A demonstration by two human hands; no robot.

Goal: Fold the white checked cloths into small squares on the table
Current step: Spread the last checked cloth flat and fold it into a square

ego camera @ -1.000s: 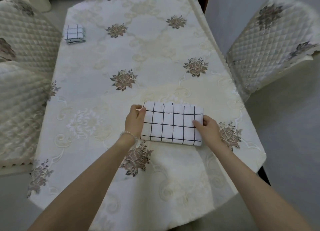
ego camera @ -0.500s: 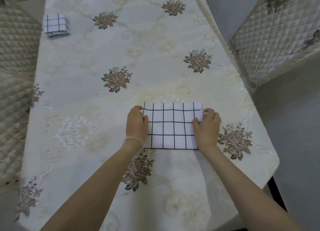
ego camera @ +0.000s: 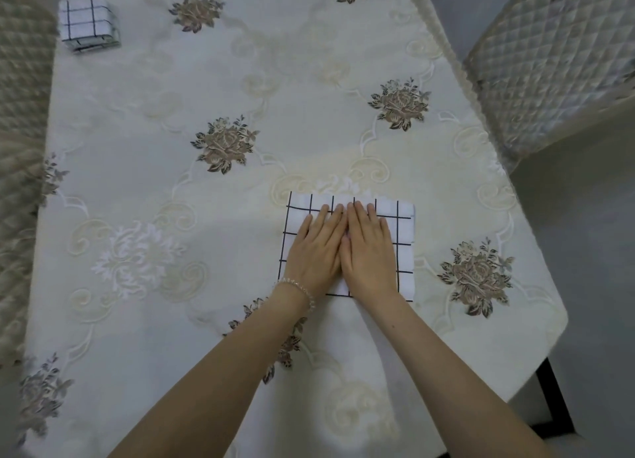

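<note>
A white checked cloth [ego camera: 404, 231], folded into a rectangle, lies flat on the table's near right part. My left hand [ego camera: 316, 251] and my right hand [ego camera: 369, 251] lie side by side on its middle, palms down, fingers straight, pressing it flat. They cover most of the cloth's centre. A second white checked cloth [ego camera: 87, 23], folded into a small square, sits at the far left corner of the table [ego camera: 144, 121], well away from both hands.
The table wears a cream tablecloth embroidered with brown flowers. Quilted chair covers stand at the left edge [ego camera: 20, 114] and at the far right [ego camera: 549, 62]. The table's right edge and a dark leg [ego camera: 556, 402] are near my right arm.
Both hands have slid from the cloth's left and right edges to its middle and now lie flat together. The camera has moved closer and tilted down.
</note>
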